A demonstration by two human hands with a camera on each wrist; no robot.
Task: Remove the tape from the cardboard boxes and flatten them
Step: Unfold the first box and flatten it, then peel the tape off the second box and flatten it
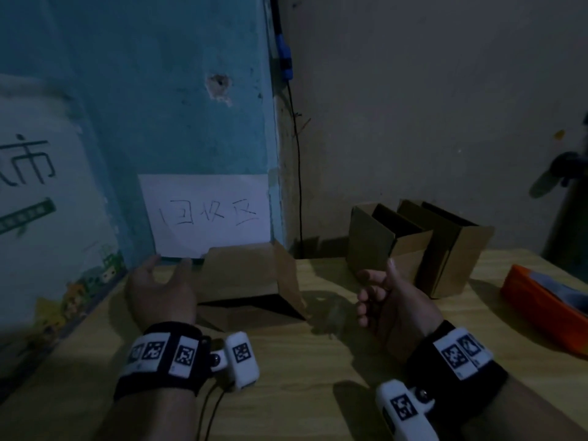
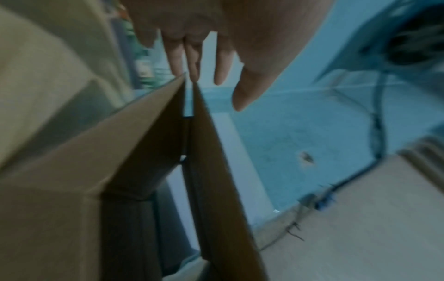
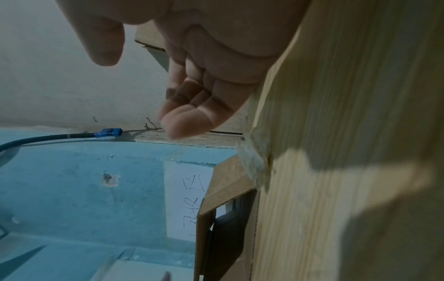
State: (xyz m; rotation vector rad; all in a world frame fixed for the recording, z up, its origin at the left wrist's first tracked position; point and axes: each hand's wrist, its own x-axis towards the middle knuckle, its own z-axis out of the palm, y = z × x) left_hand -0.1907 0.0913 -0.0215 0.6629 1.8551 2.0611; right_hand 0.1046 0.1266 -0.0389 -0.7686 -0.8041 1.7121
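The half-folded box [image 1: 251,281] lay on the desk [image 1: 286,393] in front of me, close to the blue wall [image 1: 178,90] and just under the white paper sign [image 1: 206,214]. It was open and partly squashed down, with one flap standing up on its right side. I think I was in the middle of flattening this box. A crumpled bit of clear tape [image 1: 334,316] lay on the desk just beside it, so I guess its tape was already off.

My left hand [image 1: 159,291] was open, with the fingers straight. From the left wrist view, my fingertips [image 2: 177,62] were right at the top edge of the box, touching it or nearly so. My right hand [image 1: 391,300] was loosely curled and held nothing. It hung over the desk, apart from the box.

Next, I think I needed to press the box all the way flat with both hands.

Two more boxes [image 1: 413,246] stood open behind my right hand. They looked like they were waiting their turn. Something orange [image 1: 541,297] lay at the far right.
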